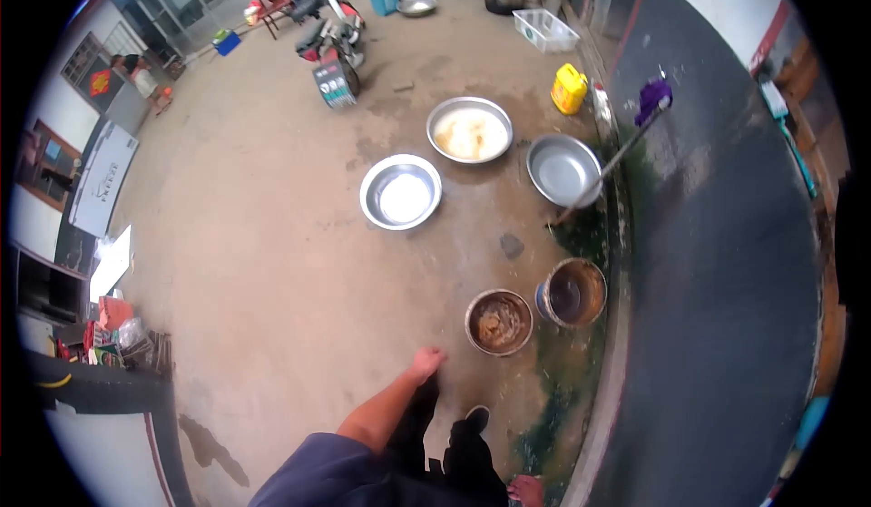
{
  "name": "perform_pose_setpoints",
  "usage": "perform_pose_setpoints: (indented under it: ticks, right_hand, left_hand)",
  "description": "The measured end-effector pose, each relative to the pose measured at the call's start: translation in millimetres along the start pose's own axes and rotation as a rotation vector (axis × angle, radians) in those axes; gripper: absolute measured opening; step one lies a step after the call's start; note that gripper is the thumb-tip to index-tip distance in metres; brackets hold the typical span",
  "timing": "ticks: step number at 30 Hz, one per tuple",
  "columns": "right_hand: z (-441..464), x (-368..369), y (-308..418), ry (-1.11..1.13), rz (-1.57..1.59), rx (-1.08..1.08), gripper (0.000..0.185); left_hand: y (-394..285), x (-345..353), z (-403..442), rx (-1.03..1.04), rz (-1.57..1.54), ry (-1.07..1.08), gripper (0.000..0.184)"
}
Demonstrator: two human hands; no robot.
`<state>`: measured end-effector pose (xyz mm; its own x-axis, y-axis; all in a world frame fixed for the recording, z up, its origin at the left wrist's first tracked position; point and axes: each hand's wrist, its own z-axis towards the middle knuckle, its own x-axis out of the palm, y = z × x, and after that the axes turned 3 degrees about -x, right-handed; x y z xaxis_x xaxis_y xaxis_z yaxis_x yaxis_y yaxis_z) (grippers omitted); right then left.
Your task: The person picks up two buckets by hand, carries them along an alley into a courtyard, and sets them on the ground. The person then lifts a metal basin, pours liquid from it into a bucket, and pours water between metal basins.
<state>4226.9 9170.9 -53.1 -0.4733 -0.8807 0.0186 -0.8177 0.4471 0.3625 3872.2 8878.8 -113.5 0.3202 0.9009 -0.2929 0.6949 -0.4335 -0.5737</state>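
My left hand (428,362) hangs in front of my dark trousers, its fingers loosely curled and nothing visible in them. Down at the bottom edge, my right hand (526,489) is partly cut off by the frame; its fingers are too unclear to read. Nearest to my hands stand a round pot with brown matter inside (499,323) and a stained bucket holding dark liquid (576,294). Farther ahead are a shiny metal basin (400,193), a basin of cloudy, frothy liquid (469,131) and a grey metal basin (564,171). Neither hand touches any of them.
A stick with a purple cloth (653,100) leans by the dark wall (717,262) on the right. Beyond are a yellow jug (569,89), a clear plastic crate (545,30) and a parked motorbike (331,39). At far left, a person (145,80) bends near the building.
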Motion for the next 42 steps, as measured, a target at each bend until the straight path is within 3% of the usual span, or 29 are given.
perform_pose_setpoints:
  ticks: [2, 4, 6, 7, 9, 13, 17, 20, 23, 26, 27, 28, 30, 32, 34, 35, 37, 40, 42]
  right_hand:
    - [-64, 46, 83, -0.034, -0.424, 0.107, 0.039]
    - [-43, 42, 83, -0.094, -0.367, 0.136, 0.038]
    - [-35, 50, 107, 0.127, -0.310, -0.139, 0.031]
    - [-13, 50, 111, 0.136, -0.325, -0.157, 0.031]
    - [57, 45, 107, 0.033, -0.348, -0.119, 0.010]
    - [68, 104, 175, -0.036, -0.288, -0.084, 0.008]
    - [62, 192, 231, -0.096, -0.462, -0.134, 0.008]
    - [68, 290, 286, 0.019, -0.647, -0.129, 0.011]
    - [56, 377, 336, 0.261, -0.646, -0.341, 0.025]
    - [15, 453, 398, 0.338, -0.739, -0.289, 0.024]
    - [-3, 478, 413, 0.314, -0.640, -0.341, 0.019]
    - [23, 486, 417, 0.333, -0.647, -0.342, 0.019]
    - [96, 472, 412, 0.377, -0.585, -0.579, 0.016]
    - [134, 477, 449, 0.400, -0.726, -0.536, 0.015]
    - [133, 476, 486, 0.284, -0.564, -0.089, 0.012]
    - [124, 484, 507, 0.296, -0.574, -0.093, 0.012]
    - [107, 502, 532, 0.113, -0.559, -0.218, 0.006]
    - [144, 506, 571, 0.245, -0.684, -0.253, 0.006]
    - [156, 519, 589, 0.212, -0.691, -0.211, 0.005]
  left_hand:
    - [13, -54, -26, -0.003, -0.161, -0.060, 0.017]
    - [37, -103, -44, -0.044, -0.337, -0.192, 0.016]
    - [46, -154, -74, -0.081, -0.477, -0.256, 0.018]
    - [58, -176, -84, -0.100, -0.516, -0.318, 0.020]
    - [82, -215, -99, -0.159, -0.600, -0.416, 0.023]
    - [143, -265, -109, -0.370, -0.661, -0.499, 0.021]
    - [166, -312, -104, -0.437, -0.706, -0.583, 0.022]
    - [145, -349, -102, -0.494, -0.672, -0.685, 0.020]
    - [112, -395, -81, -0.504, -0.511, -0.732, 0.017]
    - [53, -438, -50, -0.434, -0.470, -0.803, 0.016]
    - [41, -450, -33, -0.396, -0.421, -0.822, 0.015]
    - [31, -460, -16, -0.362, -0.368, -0.838, 0.014]
    - [18, -470, 19, -0.308, -0.410, -0.853, 0.013]
    - [-15, -483, 44, -0.234, -0.447, -0.882, 0.013]
    - [-58, -481, 39, -0.181, -0.427, -0.873, 0.016]
    - [-72, -480, 40, -0.182, -0.435, -0.887, 0.016]
    - [-88, -476, 44, -0.131, -0.418, -0.885, 0.017]
    - [-92, -471, 49, -0.293, -0.636, -0.642, 0.012]
    - [-81, -470, 54, -0.385, -0.679, -0.557, 0.011]
